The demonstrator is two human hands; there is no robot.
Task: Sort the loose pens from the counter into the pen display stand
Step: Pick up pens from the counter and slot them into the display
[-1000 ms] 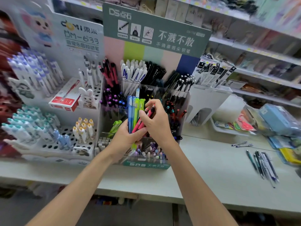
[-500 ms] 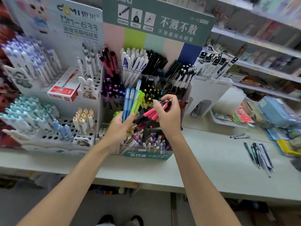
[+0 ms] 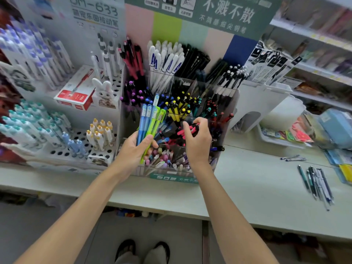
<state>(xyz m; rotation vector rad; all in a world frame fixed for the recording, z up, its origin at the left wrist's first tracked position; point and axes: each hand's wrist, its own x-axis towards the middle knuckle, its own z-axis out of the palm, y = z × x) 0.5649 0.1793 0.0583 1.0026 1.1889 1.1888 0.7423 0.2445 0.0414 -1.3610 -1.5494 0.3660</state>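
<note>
The left hand (image 3: 136, 149) grips a fanned bunch of blue and green pens (image 3: 150, 122), thumb across the barrels and fingers curled behind them, the caps pointing up and away. The bunch stands just in front of the pen display stand (image 3: 171, 177), a clear tiered rack with a green label strip along its front edge, over the front left compartments. The right hand (image 3: 198, 141) is beside it, fingers curled, pinching a few pink pens (image 3: 190, 128) that lie almost level above the middle tier of the stand; whether their tips already sit in a compartment I cannot tell. The stand's compartments hold pens grouped by colour: purple-capped and yellow-capped ones in the middle, white and black ones at the back, pastel ones in front.

The stand sits on a pale counter (image 3: 247, 187). Well to the right on it lies a cluster of loose pens (image 3: 316, 183), dark and silver, roughly parallel, with two more loose ones (image 3: 293, 158) apart from them nearer the back. Left of the stand is a white perforated rack (image 3: 62, 147) with a red box (image 3: 76, 94) and a rabbit figure (image 3: 103, 90) on its upper step. A green sign (image 3: 219, 12) with white characters rises behind
</note>
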